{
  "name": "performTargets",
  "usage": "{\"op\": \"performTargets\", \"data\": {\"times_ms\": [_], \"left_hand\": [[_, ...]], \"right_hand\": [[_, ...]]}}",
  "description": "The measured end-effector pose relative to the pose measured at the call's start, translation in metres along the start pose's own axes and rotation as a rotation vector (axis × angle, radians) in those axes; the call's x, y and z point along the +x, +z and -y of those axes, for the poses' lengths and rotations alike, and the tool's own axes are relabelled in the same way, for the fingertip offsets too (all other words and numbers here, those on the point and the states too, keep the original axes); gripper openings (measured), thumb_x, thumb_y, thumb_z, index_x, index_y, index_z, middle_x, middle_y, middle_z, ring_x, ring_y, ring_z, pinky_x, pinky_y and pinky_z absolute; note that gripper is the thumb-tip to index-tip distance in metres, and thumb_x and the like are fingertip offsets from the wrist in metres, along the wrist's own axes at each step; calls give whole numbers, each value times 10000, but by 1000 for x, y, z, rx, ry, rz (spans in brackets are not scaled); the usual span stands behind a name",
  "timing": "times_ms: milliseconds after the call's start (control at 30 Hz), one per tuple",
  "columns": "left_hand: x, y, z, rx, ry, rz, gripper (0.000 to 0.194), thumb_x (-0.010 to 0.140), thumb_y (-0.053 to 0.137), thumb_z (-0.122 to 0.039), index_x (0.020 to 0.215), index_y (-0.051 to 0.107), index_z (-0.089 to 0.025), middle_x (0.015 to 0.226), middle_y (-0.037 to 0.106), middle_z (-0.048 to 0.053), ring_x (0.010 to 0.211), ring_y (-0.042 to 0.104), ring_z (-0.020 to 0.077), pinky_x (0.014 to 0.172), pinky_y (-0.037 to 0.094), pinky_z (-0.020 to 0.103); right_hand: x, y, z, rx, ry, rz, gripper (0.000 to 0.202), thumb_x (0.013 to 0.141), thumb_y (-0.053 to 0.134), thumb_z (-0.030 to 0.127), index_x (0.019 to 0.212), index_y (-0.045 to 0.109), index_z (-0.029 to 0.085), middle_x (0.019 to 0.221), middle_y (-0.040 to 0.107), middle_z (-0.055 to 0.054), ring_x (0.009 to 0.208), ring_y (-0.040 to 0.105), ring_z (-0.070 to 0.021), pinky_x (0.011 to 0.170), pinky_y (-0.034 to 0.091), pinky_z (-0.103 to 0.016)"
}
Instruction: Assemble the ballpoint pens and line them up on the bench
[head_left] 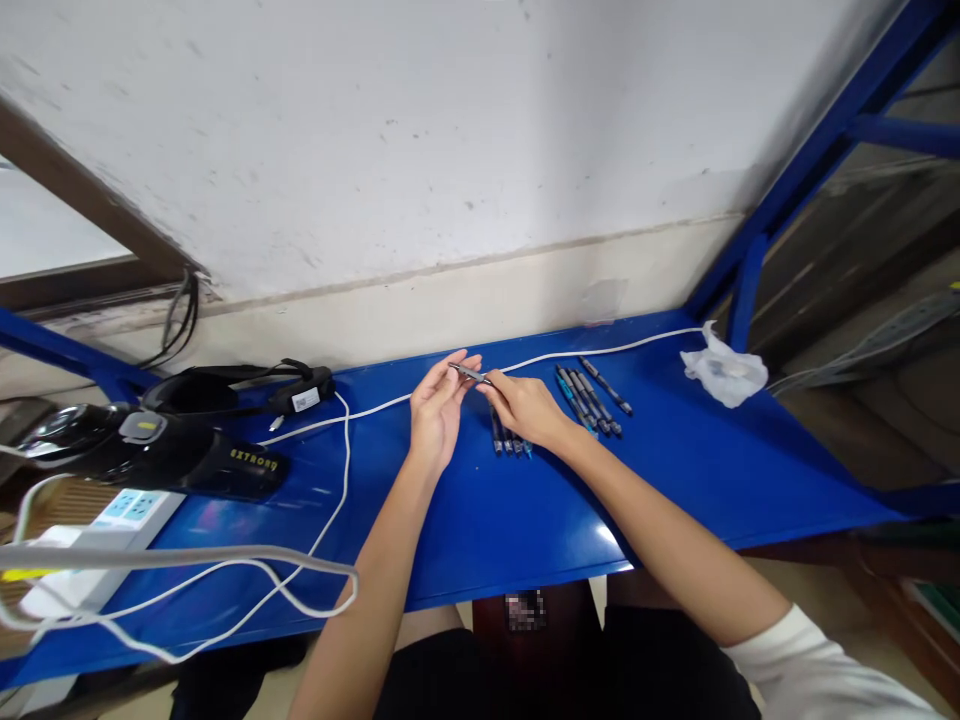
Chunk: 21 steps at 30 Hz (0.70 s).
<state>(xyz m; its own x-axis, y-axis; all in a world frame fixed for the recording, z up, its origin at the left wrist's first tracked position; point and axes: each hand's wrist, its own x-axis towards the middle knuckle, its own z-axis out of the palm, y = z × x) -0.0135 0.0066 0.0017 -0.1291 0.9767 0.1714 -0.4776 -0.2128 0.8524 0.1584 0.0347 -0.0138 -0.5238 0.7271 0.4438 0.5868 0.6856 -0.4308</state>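
- Desk [480, 540], blue, set against the wall; one pen under handling above it.
- Pen [472, 375], slim, dark grey and black; held between both hands, raised off the desk.
- Left hand [439, 405]: fingers and thumb about the pen's far end, the palm partly open.
- Right hand [529, 405]: thumb and fingers pinching the near end.
- Step in hand, by my judgement: working on or inspecting this single pen; any next move calls for one hand to keep its grip while the other loosens.
- Pens near the right hand [507, 442]: a small row, partly covered by it.
- Pens farther right [587, 400]: a loose group, dark with teal pieces, one lying slightly apart.
- Plastic bag [724, 370], white, crumpled, at the right.
- Bottle [236, 468], black, lying down; yellow capitals seemingly "EXTRORD", last character unclear.
- Black strapped device [319, 385]: white label, print too small to read.
- Power strip [139, 510], white, pale-blue socket faces.
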Motion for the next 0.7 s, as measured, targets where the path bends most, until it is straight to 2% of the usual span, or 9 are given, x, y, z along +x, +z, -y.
{"op": "performTargets", "data": {"times_ms": [233,333,400,467,533,633,700], "left_hand": [[1,0,3,45,22,-96,285,848,908,-362,1044,813,-178,1066,820,99,1019,765,207,1063,559,388],[3,-4,5,77,36,-168,284,800,944,-357,953,803,-165,987,807,78,981,758,198,970,571,336],[4,-6,7,81,58,-217,288,768,966,-353,854,764,-166,862,764,32,871,734,161,877,566,289],[3,-6,7,64,69,-209,308,765,969,-357,834,728,-178,790,709,-5,789,694,129,814,551,262],[1,-4,5,40,44,-144,307,803,943,-383,953,747,-200,905,742,17,866,710,146,820,552,270],[-2,-1,2,19,-27,-36,389,858,895,-393,1182,764,-222,1220,766,103,1114,726,221,926,569,330],[-3,0,1,27,-39,-22,374,857,896,-367,1172,779,-203,1199,777,119,1116,731,232,968,569,356]], "right_hand": [[0,-1,3,1,0,21,325,1173,385,384,1174,633,174,862,778,-72,659,658,-189,625,273,-296],[-1,1,5,-12,-1,44,333,1171,389,392,1195,638,172,850,775,-68,637,640,-180,617,264,-295],[-1,2,6,-31,-10,55,353,1173,383,409,1184,645,173,834,770,-67,625,627,-176,608,253,-295],[-1,2,6,-42,-21,58,373,1175,376,422,1178,653,173,826,767,-67,621,621,-175,602,248,-295],[-1,2,6,-42,-30,53,382,1176,372,422,1181,662,174,836,771,-69,628,627,-176,604,256,-295],[-2,2,3,-30,-29,36,372,1173,378,400,1226,664,169,865,784,-74,644,645,-182,615,279,-296],[-2,2,2,-22,-25,27,360,1170,386,385,1260,659,169,886,791,-76,658,656,-187,621,290,-295]]}}
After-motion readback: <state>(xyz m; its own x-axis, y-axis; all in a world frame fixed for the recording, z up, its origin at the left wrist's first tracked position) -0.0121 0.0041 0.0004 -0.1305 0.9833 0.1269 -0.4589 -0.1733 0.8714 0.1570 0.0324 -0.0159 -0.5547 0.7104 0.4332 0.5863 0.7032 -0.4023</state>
